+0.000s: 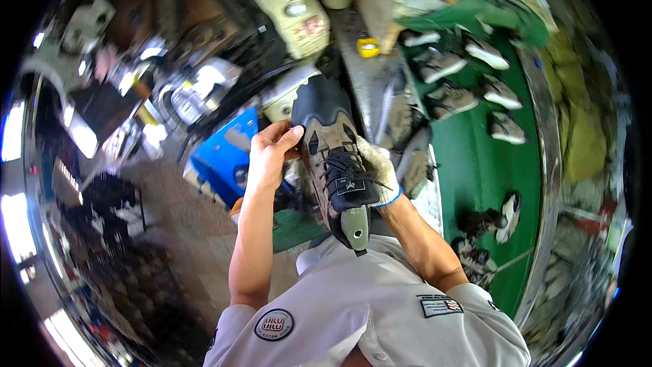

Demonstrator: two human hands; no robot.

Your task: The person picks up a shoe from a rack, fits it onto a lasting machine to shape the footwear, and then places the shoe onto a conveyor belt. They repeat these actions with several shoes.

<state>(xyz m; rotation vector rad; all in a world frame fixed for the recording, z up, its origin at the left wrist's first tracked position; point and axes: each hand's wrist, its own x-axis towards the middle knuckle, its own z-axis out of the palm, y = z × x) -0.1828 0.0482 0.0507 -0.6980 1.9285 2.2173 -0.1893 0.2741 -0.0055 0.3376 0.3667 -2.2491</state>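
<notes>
In front of my chest is a brown and black lace-up shoe (319, 156), its black toe pointing away from me. A green shoe last (355, 226) with a round hole sticks out of its heel opening. Dark laces lie over the tongue. My bare left hand (274, 148) grips the shoe's left side near the toe, thumb on the upper. On the opposite side my right hand (379, 171), in a whitish knit glove with a blue cuff edge, is closed around the shoe; most of its fingers are hidden behind it. The sole faces away from view.
Several similar shoes (454, 98) lie on a green belt (468, 170) at the right, bordered by a metal rail (549, 136). Ahead stands a cream machine panel (278, 0) with round dials. A blue machine part (221, 153) is left of my left hand. A yellow tape roll (368, 47) sits on the bench.
</notes>
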